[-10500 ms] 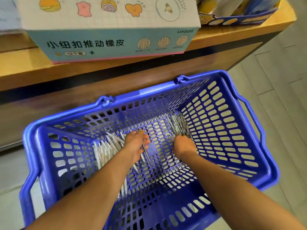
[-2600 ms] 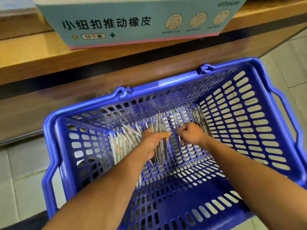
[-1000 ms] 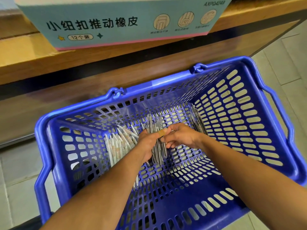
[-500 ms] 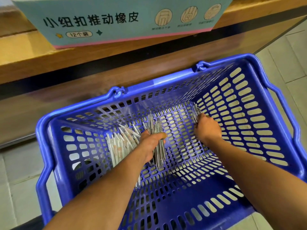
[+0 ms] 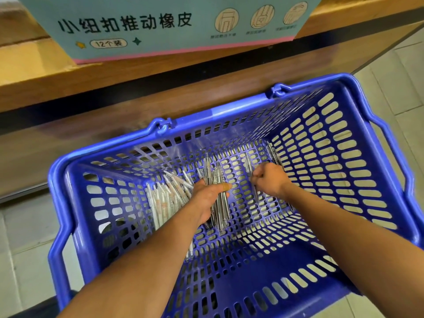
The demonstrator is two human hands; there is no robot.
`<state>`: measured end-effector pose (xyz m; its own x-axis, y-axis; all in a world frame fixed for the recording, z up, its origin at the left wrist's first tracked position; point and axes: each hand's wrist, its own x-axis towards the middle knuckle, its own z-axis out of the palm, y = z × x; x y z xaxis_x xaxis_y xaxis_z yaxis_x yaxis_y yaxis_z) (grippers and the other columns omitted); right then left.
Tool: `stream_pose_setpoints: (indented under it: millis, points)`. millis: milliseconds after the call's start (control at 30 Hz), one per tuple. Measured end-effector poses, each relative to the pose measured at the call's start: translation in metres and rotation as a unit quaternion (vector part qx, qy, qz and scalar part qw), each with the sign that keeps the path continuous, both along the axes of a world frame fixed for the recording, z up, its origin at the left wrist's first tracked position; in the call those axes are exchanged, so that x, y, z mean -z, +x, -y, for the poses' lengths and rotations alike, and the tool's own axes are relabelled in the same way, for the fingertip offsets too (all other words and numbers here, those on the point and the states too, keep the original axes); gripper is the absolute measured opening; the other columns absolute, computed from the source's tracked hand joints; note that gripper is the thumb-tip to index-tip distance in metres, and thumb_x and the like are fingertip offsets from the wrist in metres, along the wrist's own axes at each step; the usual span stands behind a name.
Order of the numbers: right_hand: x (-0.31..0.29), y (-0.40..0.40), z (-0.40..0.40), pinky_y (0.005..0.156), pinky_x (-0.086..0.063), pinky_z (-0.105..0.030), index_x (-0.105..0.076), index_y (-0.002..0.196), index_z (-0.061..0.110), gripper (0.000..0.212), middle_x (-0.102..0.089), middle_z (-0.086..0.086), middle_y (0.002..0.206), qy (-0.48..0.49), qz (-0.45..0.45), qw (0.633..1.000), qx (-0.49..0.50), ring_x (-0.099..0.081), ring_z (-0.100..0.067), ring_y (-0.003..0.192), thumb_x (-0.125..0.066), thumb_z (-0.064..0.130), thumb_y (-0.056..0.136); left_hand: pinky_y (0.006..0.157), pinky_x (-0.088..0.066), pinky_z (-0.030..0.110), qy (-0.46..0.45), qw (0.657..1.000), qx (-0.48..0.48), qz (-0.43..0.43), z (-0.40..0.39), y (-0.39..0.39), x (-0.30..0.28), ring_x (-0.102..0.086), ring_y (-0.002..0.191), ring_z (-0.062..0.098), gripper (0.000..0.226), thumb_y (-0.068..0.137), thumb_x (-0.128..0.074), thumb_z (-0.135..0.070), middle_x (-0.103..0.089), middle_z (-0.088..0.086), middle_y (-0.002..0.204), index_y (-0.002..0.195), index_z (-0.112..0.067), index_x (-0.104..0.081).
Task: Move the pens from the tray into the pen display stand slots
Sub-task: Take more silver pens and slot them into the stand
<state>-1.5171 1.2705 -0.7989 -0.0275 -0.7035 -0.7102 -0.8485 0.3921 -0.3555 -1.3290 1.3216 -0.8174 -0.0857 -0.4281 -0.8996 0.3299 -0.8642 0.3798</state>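
Note:
Both my hands reach down into a blue slotted plastic basket [image 5: 332, 138]. My left hand [image 5: 207, 198] grips a bundle of clear pens [image 5: 219, 207], thumb across them, the pens pointing away from me. My right hand [image 5: 270, 180] is curled and pinches a pen or two [image 5: 247, 162] that stick up past its fingers. A pile of white pens [image 5: 164, 196] lies on the basket floor left of my left hand. Dark pens [image 5: 273, 152] lie along the right wall behind my right hand. No pen display stand is in view.
A wooden shelf [image 5: 57, 74] runs across the back, just beyond the basket. A light blue carton with Chinese lettering [image 5: 160, 26] stands on it. Grey floor tiles [image 5: 394, 72] show at the right and lower left.
My right hand has come back from the dark pens at the right wall toward the middle, now with pens in its fingers. My left hand keeps its bundle in place.

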Motion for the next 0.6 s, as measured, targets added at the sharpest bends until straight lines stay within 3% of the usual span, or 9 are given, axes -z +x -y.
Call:
stream_pose_setpoints:
  millis: [100, 200, 433, 600]
  points:
    - [-0.016, 0.015, 0.001, 0.069, -0.058, -0.027, -0.063, 0.096, 0.004, 0.013, -0.070, -0.009, 0.079, 0.103, 0.184, 0.974, 0.081, -0.068, -0.016, 0.069, -0.069, 0.013, 0.088, 0.115, -0.030, 0.055, -0.005, 1.000, -0.001, 0.005, -0.001, -0.001, 0.001, -0.037, 0.141, 0.033, 0.118, 0.067, -0.088, -0.025, -0.033, 0.016, 0.157, 0.156, -0.016, -0.011]
    - [-0.024, 0.029, -0.003, 0.067, -0.057, -0.025, -0.064, 0.097, 0.003, 0.014, -0.071, -0.008, 0.077, 0.166, 0.255, 0.949, 0.078, -0.069, -0.016, 0.069, -0.070, 0.009, 0.086, 0.116, -0.020, 0.052, -0.005, 1.000, 0.005, 0.006, -0.002, -0.001, -0.001, -0.023, 0.147, 0.031, 0.120, 0.067, -0.086, -0.037, -0.019, 0.012, 0.163, 0.157, -0.017, -0.009]
    - [-0.019, 0.043, -0.011, 0.060, -0.055, -0.021, -0.067, 0.095, -0.002, 0.020, -0.071, -0.009, 0.077, 0.142, 0.280, 0.944, 0.101, -0.067, -0.012, 0.062, -0.076, 0.005, 0.078, 0.117, -0.018, 0.053, -0.011, 1.000, 0.012, -0.023, 0.002, 0.001, -0.012, -0.020, 0.148, 0.032, 0.141, 0.045, -0.085, -0.047, -0.018, 0.013, 0.163, 0.157, -0.018, -0.005]
    - [-0.020, 0.020, -0.005, 0.063, -0.055, -0.022, -0.072, 0.096, 0.006, 0.021, -0.075, -0.009, 0.087, 0.172, 0.250, 0.947, 0.106, -0.069, -0.013, 0.070, -0.077, 0.018, 0.080, 0.112, -0.035, 0.058, -0.006, 1.000, 0.007, -0.020, -0.001, 0.000, -0.007, -0.043, 0.137, 0.037, 0.127, 0.054, -0.092, -0.029, -0.040, 0.022, 0.151, 0.154, -0.018, -0.015]
